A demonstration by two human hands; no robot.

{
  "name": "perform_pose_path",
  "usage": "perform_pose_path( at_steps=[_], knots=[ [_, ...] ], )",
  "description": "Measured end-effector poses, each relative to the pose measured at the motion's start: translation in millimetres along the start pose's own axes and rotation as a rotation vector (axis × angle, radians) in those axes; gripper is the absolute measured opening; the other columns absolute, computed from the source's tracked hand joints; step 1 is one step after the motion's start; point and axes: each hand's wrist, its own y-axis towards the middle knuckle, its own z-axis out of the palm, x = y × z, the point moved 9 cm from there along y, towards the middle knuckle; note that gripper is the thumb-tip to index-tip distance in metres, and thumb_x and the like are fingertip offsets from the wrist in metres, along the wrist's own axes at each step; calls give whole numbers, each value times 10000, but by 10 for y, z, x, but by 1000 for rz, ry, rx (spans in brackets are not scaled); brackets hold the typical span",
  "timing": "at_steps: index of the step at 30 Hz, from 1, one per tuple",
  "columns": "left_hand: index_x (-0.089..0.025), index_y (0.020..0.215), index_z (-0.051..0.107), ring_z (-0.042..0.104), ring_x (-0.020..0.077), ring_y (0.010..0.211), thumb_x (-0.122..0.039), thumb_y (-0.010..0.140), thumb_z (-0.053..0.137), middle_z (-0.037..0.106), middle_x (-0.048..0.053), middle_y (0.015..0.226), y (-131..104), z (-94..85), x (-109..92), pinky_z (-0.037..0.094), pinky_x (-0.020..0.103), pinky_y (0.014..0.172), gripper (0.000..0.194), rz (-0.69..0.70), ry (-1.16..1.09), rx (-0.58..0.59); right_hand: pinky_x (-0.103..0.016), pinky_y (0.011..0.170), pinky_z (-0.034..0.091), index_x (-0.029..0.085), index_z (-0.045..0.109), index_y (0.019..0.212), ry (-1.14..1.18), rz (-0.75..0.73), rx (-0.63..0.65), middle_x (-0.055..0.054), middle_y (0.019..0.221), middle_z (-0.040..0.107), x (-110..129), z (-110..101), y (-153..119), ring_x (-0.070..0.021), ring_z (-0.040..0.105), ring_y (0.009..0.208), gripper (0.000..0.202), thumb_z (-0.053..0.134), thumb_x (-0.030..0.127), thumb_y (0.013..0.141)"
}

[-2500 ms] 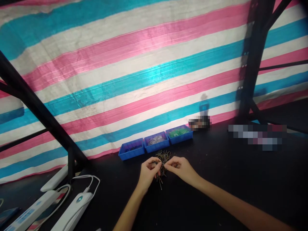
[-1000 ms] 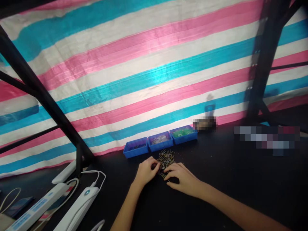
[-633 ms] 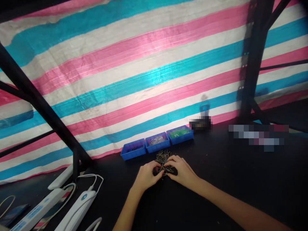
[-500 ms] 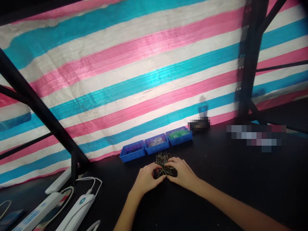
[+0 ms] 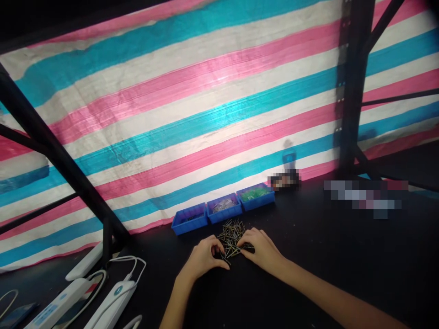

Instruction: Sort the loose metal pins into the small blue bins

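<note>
A loose pile of thin, screw-like metal pieces [image 5: 232, 235], brassy and dark, lies on the black tabletop [image 5: 247, 292]. My left hand [image 5: 203, 257] is at the pile's left edge, thumb and curled fingers apart, with a few pieces near the gap between them. On the right side, my right hand [image 5: 262, 249] has its thumb and fingers bent close together around some of the pieces. The fingers hide part of the pile there. Just behind the pile stand three blue bins: one with dark contents [image 5: 189, 227], one with clear or whitish pieces [image 5: 224, 216], one with green pieces [image 5: 256, 200].
White power strips [image 5: 115, 299] with cables lie at the lower left. A black metal frame post [image 5: 82, 192] slants down on the left, another post [image 5: 355, 100] stands right. Behind hangs a striped sheet [image 5: 206, 132]. A blurred dark object [image 5: 284, 180] sits beside the green bin.
My hands have moved apart, the left one outward and slightly down. The pile between them shows more and looks more spread out. The view has shifted slightly.
</note>
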Motion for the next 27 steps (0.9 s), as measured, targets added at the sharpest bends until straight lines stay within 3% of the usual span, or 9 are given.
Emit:
perform_pose_path(
  at_steps=[5, 11, 16, 27],
  knots=[
    [-185, 674, 615, 478, 120, 642, -464, 595, 651, 553, -16, 723, 25, 54, -20, 314, 206, 538, 293, 2, 17, -14, -294, 728, 328, 257, 649, 785, 10, -6, 7, 13, 830, 632, 3, 19, 0, -169, 521, 812, 164, 539, 153, 722],
    [-201, 733, 604, 477, 106, 633, -425, 710, 569, 552, -28, 736, 52, 137, -138, 301, 197, 535, 228, 43, 72, 0, -261, 660, 331, 258, 654, 788, 14, -12, -2, 20, 804, 626, 4, 22, 8, -153, 525, 763, 190, 530, 134, 715],
    [-229, 784, 606, 500, 114, 671, -383, 759, 520, 558, -23, 808, 50, 100, -192, 318, 198, 557, 178, 59, 109, -3, -246, 648, 348, 255, 655, 793, 32, -3, 3, 21, 783, 620, -24, 29, 21, -143, 525, 726, 183, 546, 136, 708],
    [-231, 844, 613, 476, 101, 590, -493, 792, 416, 535, -11, 770, 33, -8, -322, 315, 207, 544, 332, 77, 128, -126, -215, 585, 388, 244, 647, 845, 192, 43, -60, 17, 789, 635, -46, -66, 34, -109, 550, 641, 152, 569, 196, 723]
  ],
)
